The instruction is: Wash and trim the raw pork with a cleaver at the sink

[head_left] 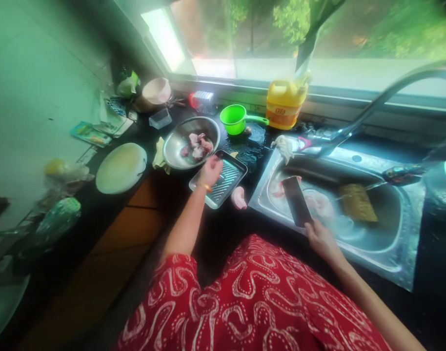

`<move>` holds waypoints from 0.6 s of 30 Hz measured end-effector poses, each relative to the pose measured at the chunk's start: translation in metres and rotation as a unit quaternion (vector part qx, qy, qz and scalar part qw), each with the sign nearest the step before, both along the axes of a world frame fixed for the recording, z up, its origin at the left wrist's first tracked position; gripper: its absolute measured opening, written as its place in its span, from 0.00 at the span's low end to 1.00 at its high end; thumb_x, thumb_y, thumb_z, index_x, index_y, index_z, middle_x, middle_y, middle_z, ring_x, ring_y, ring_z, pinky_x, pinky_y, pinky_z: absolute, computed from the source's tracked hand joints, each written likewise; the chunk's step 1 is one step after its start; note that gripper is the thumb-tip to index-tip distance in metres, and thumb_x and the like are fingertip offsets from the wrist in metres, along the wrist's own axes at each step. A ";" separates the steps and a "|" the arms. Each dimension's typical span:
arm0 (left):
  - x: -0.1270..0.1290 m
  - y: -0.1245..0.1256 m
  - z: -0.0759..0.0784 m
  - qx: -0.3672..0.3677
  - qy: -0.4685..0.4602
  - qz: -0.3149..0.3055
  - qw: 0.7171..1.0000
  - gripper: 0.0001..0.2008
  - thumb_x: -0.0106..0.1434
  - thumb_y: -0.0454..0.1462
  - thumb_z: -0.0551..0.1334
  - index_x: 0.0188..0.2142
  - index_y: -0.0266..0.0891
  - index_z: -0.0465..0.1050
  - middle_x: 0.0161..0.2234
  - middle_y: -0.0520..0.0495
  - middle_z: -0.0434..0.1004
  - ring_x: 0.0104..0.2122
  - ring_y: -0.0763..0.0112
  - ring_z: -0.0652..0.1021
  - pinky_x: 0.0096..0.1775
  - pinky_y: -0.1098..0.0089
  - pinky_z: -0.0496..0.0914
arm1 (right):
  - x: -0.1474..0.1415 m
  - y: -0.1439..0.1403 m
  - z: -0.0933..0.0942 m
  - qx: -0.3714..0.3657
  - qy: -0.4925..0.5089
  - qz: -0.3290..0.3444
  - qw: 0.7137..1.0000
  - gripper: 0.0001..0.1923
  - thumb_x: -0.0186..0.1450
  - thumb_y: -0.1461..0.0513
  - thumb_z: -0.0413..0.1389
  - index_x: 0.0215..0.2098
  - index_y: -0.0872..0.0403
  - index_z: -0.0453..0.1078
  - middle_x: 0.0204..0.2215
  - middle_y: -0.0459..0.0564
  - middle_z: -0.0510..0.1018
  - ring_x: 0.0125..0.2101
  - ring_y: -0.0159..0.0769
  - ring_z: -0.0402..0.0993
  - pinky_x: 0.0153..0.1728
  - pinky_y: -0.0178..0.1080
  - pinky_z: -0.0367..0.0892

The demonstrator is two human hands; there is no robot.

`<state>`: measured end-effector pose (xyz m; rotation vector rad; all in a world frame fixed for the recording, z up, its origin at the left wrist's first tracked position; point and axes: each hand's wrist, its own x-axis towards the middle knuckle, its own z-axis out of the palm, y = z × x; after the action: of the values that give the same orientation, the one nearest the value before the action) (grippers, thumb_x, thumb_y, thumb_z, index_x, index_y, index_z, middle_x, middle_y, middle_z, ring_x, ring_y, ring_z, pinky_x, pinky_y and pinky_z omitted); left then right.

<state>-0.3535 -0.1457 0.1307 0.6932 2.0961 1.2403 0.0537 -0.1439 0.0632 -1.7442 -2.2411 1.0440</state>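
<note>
My left hand (210,171) rests on the near edge of a small rectangular metal tray (226,181) on the dark counter. Beside the tray lies a pale piece of raw meat (239,198). Behind it, a steel bowl (175,141) holds several pinkish meat chunks (198,146). My right hand (320,239) grips the handle of a cleaver (297,201), whose dark blade points up over the steel sink (391,243). In the sink lie pale meat pieces (320,204) and a yellow-brown scrubbing pad (357,203).
A green ladle pot (234,118) and a yellow oil jug (284,103) stand by the window. A faucet (376,105) arches over the sink. A round pale board (121,167) lies left, with plastic bags (62,175) and clutter beyond. My red patterned dress (252,302) fills the foreground.
</note>
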 end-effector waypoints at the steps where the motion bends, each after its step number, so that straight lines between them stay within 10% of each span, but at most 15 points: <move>1: 0.012 -0.016 -0.017 -0.035 -0.002 -0.040 0.999 0.23 0.59 0.51 0.63 0.47 0.39 0.71 0.34 0.45 0.78 0.32 0.67 0.79 0.34 0.70 0.73 | -0.006 -0.001 -0.001 -0.003 -0.005 0.014 1.000 0.14 0.65 0.55 0.42 0.36 0.53 0.65 0.26 0.53 0.74 0.27 0.42 0.70 0.31 0.41 0.61; 7: 0.090 -0.072 -0.104 -0.241 0.046 -0.087 0.966 0.27 0.53 0.55 0.65 0.42 0.36 0.70 0.43 0.34 0.78 0.43 0.53 0.79 0.43 0.63 0.71 | -0.043 0.000 -0.005 -0.026 -0.020 0.078 0.996 0.14 0.67 0.57 0.41 0.38 0.54 0.66 0.29 0.53 0.75 0.31 0.41 0.71 0.34 0.38 0.62; 18: 0.121 -0.050 -0.134 -0.086 0.191 -0.181 0.961 0.29 0.52 0.38 0.67 0.52 0.36 0.60 0.46 0.37 0.73 0.48 0.56 0.76 0.50 0.60 0.68 | -0.081 0.012 0.004 -0.227 0.123 0.001 0.966 0.08 0.66 0.59 0.41 0.37 0.53 0.59 0.17 0.38 0.62 0.14 0.28 0.61 0.16 0.31 0.58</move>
<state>-0.2329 -0.1962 -0.0029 1.2484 2.2085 0.7558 -0.0270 -0.1322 0.0672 -1.6369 -1.9585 1.7777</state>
